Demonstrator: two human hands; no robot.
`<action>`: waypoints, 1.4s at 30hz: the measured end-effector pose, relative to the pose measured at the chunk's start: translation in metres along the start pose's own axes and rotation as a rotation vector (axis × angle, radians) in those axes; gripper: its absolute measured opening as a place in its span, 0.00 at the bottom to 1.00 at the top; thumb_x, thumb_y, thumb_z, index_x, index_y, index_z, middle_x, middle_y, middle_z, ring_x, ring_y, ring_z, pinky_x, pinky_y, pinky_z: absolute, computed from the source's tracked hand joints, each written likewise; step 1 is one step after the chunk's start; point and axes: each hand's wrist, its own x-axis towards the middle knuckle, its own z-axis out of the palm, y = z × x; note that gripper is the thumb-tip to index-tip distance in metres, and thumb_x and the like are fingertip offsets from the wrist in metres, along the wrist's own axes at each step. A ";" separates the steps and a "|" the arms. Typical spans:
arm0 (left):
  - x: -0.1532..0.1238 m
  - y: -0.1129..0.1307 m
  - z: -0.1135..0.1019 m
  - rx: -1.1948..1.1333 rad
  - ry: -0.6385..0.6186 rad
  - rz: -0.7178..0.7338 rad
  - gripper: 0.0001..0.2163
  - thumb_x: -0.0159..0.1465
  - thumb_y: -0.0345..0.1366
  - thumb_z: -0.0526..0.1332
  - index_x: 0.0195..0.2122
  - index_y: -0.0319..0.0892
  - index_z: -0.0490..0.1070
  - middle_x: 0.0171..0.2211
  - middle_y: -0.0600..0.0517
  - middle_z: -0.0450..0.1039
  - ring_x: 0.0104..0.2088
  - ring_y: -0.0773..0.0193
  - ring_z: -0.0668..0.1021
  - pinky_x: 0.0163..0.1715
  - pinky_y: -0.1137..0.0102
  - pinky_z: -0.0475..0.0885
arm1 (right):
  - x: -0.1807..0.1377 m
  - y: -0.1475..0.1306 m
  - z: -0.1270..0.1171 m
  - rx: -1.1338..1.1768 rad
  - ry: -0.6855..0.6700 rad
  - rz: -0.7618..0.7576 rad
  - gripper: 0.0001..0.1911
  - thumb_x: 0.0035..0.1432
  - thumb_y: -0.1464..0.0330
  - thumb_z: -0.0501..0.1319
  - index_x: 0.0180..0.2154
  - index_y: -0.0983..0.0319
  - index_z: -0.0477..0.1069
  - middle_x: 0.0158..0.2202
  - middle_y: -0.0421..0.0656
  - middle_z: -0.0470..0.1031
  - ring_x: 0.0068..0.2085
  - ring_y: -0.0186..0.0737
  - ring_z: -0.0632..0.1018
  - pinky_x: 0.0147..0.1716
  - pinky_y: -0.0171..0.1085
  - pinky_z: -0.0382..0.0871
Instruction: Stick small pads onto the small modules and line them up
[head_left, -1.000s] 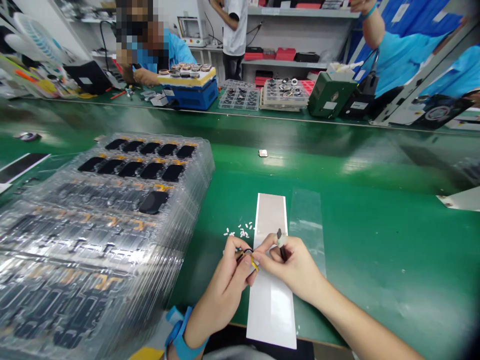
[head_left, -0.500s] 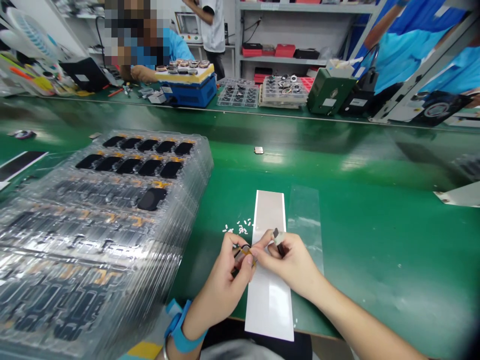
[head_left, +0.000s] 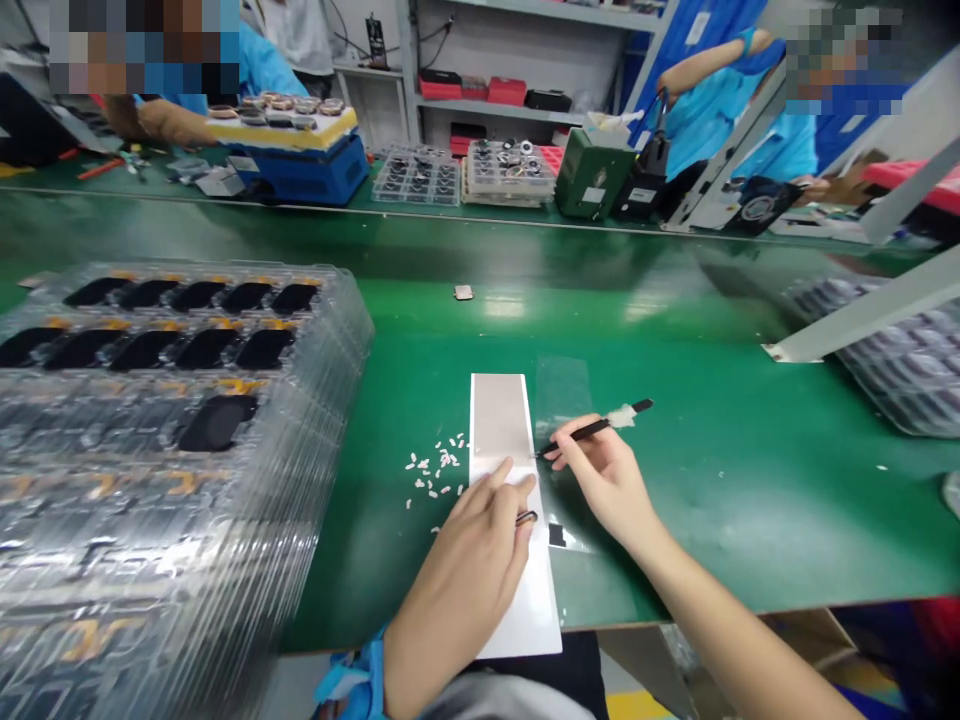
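My left hand point(head_left: 480, 560) rests on a long white sheet point(head_left: 525, 620) with a greyish upper part, its fore fingertips pressed on it. A small dark-edged part point(head_left: 527, 518) with an orange line shows between its curled fingers and thumb; most of it is hidden. In my right hand point(head_left: 600, 470) are slim black tweezers point(head_left: 589, 430), pale wrapping near their back end. Their tip points at the sheet's right edge, just above my left fingertips. Several tiny white pieces point(head_left: 431, 470) lie left of the sheet. A clear film point(head_left: 562, 385) lies to its right, a small black square point(head_left: 557, 535) near its lower end.
Stacked clear trays point(head_left: 330, 370) with black screens point(head_left: 217, 422) rise on the left. A small metallic part point(head_left: 463, 292) lies farther back on the green table point(head_left: 712, 480). A slanted white bracket point(head_left: 847, 315) stands right. Co-workers sit beyond, near a blue box point(head_left: 300, 165).
My hands have parted. The left has come down onto the sheet with the small part; the right has turned the tweezers toward the sheet. More white pieces show, and the view has swung right.
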 end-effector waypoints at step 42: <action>-0.002 0.013 0.008 -1.047 0.272 -0.270 0.10 0.75 0.46 0.48 0.44 0.46 0.60 0.30 0.57 0.66 0.26 0.70 0.64 0.28 0.72 0.61 | -0.059 -0.031 0.043 0.292 0.294 -0.179 0.06 0.66 0.74 0.58 0.40 0.56 0.67 0.33 0.39 0.75 0.34 0.36 0.84 0.29 0.32 0.82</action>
